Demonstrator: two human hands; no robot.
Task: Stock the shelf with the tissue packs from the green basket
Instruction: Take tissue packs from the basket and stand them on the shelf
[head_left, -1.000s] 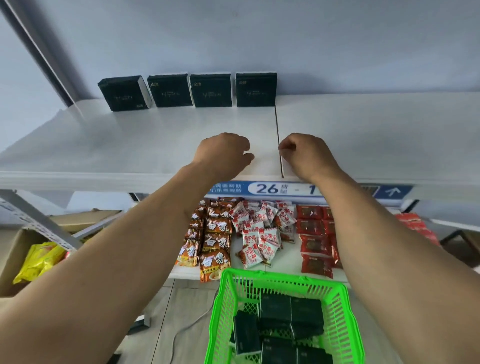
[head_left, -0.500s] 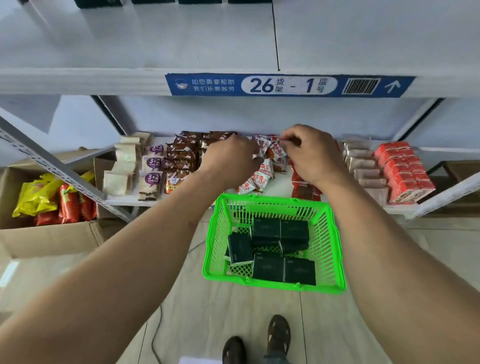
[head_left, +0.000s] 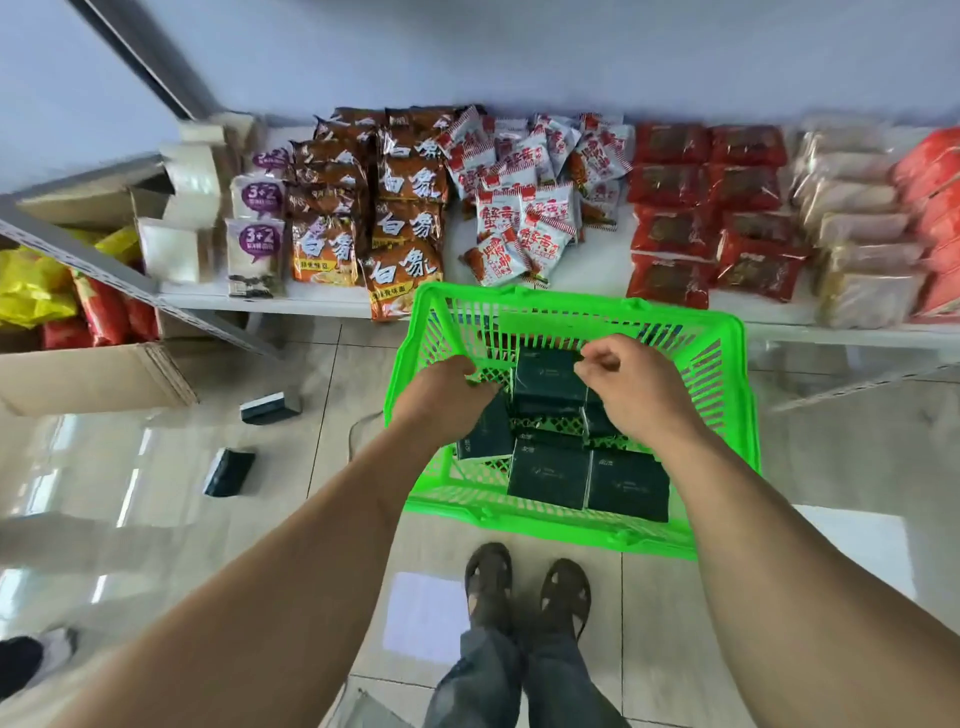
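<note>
The green basket (head_left: 519, 299) stands on the floor before the lower shelf and holds several dark green tissue packs. One pack (head_left: 545, 379) lies on top in the middle, and two more (head_left: 548, 475) (head_left: 628, 486) lie flat at the near wall. My left hand (head_left: 441, 395) reaches down at the basket's left side, its fingertips hidden against a tilted pack (head_left: 483, 436). My right hand (head_left: 631, 389) hovers over the top pack's right corner with fingers curled closed and nothing visibly held.
The lower shelf (head_left: 597, 260) is filled with snack bags and red packets. Two dark packs (head_left: 270, 408) (head_left: 228, 472) lie on the tiled floor to the left. A cardboard box (head_left: 93, 374) with bags stands far left. My feet (head_left: 524, 587) are just behind the basket.
My view dropped from the top shelf, where four packs stand, down to the floor. Both hands came down from the shelf edge into the green basket.
</note>
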